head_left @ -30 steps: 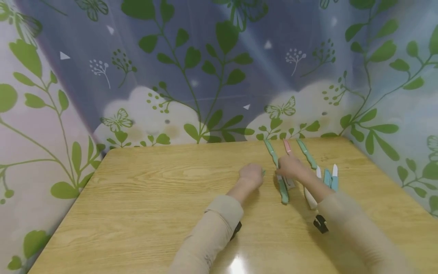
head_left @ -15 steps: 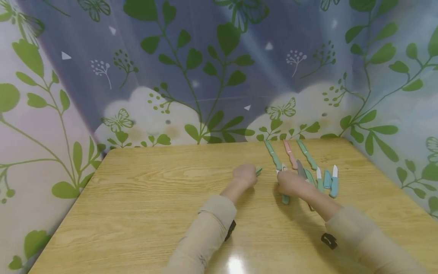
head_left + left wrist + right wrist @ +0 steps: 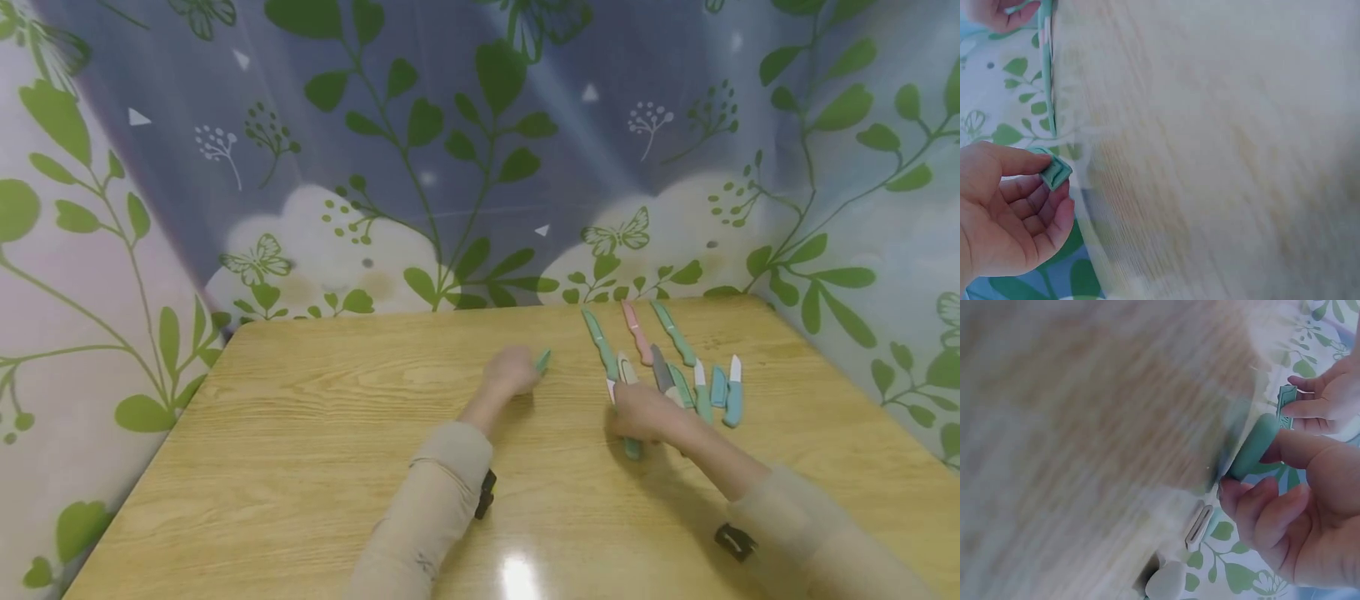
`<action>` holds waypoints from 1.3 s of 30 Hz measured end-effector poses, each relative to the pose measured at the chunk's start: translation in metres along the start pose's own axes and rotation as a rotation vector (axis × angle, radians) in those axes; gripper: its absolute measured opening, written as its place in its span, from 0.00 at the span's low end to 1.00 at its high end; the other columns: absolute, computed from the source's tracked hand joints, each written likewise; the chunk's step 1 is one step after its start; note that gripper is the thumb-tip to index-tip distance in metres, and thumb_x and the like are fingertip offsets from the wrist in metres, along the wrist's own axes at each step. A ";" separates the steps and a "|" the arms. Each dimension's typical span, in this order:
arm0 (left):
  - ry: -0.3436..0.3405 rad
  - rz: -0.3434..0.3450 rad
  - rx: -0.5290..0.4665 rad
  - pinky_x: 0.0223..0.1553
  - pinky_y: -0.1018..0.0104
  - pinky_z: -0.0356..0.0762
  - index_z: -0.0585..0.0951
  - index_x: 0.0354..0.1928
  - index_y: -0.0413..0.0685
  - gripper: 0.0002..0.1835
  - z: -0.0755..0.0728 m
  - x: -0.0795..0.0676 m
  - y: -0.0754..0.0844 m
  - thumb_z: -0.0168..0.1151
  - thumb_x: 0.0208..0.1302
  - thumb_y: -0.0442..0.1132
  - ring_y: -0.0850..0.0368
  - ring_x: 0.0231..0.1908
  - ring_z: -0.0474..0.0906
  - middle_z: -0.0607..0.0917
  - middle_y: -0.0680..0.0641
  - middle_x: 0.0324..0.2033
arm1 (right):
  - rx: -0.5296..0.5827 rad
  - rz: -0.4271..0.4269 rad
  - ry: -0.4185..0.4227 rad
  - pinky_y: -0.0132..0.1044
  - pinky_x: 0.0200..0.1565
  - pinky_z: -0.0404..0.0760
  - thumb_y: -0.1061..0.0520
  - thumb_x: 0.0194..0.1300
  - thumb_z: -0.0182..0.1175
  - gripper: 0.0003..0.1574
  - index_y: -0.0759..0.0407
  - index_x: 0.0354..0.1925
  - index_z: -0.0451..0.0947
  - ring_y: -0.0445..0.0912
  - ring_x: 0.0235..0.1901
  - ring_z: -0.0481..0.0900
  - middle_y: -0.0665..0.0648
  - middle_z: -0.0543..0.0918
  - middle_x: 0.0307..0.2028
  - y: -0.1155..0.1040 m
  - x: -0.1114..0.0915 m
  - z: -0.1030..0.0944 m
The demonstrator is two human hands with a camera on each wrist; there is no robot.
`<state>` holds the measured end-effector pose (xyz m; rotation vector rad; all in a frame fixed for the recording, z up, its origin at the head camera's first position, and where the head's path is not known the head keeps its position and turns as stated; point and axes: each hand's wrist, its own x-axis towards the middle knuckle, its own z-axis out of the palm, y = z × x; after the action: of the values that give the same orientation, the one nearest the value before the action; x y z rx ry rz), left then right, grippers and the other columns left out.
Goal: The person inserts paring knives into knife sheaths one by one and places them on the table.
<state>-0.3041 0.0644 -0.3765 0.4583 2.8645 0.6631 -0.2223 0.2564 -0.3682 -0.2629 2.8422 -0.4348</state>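
Observation:
My left hand [image 3: 510,372] pinches a small hollow green knife sheath [image 3: 543,361] between thumb and fingers, over the table's middle. In the left wrist view the open end of the sheath [image 3: 1055,173] shows. To the right, my right hand [image 3: 648,412] holds a green-handled knife [image 3: 633,448] low over the table. The white blade [image 3: 611,390] shows beyond the fingers, while the hand covers much of the handle. In the right wrist view the green handle [image 3: 1255,447] sits between thumb and fingertips. The two hands are apart.
Beyond the right hand lie two green knives [image 3: 600,337] [image 3: 672,332] and a pink knife [image 3: 636,332]. Beside it are a white sheath [image 3: 626,368], a grey-bladed knife [image 3: 662,367], a green sheath [image 3: 681,386], a green knife [image 3: 701,392], a blue sheath [image 3: 717,386] and a blue knife [image 3: 732,400].
My left hand has moved left with the green sheath, away from the knives. My right hand has come nearer to me, uncovering the white sheath and the grey blade.

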 end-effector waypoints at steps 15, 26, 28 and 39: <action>-0.041 -0.032 -0.282 0.09 0.76 0.54 0.62 0.08 0.48 0.21 -0.012 0.001 -0.020 0.54 0.56 0.30 0.63 0.09 0.53 0.60 0.55 0.06 | 0.039 -0.050 0.048 0.30 0.18 0.60 0.58 0.58 0.55 0.11 0.66 0.34 0.71 0.40 0.15 0.60 0.50 0.65 0.16 0.007 -0.012 -0.016; 0.042 -0.008 -0.630 0.20 0.73 0.70 0.66 0.17 0.45 0.14 -0.015 -0.003 -0.025 0.54 0.58 0.28 0.62 0.15 0.62 0.67 0.53 0.13 | 0.180 -0.094 0.155 0.28 0.16 0.57 0.58 0.60 0.53 0.27 0.76 0.52 0.70 0.39 0.13 0.55 0.52 0.69 0.17 0.006 -0.009 -0.018; 0.076 -0.007 -0.751 0.28 0.67 0.78 0.70 0.22 0.41 0.10 -0.018 -0.002 -0.026 0.55 0.61 0.29 0.60 0.19 0.67 0.71 0.51 0.18 | 0.271 -0.103 0.197 0.27 0.16 0.54 0.59 0.59 0.52 0.29 0.77 0.56 0.68 0.39 0.13 0.53 0.54 0.69 0.19 0.003 -0.009 -0.019; 0.087 -0.082 -1.165 0.41 0.63 0.82 0.73 0.49 0.26 0.15 -0.047 -0.002 -0.031 0.55 0.62 0.27 0.52 0.31 0.81 0.81 0.33 0.40 | 0.575 -0.201 0.306 0.27 0.13 0.55 0.61 0.64 0.53 0.27 0.72 0.59 0.64 0.37 0.11 0.54 0.52 0.73 0.21 -0.027 -0.014 -0.010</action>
<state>-0.3207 0.0182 -0.3489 0.1058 2.0038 2.0885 -0.2082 0.2367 -0.3472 -0.3909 2.8203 -1.4035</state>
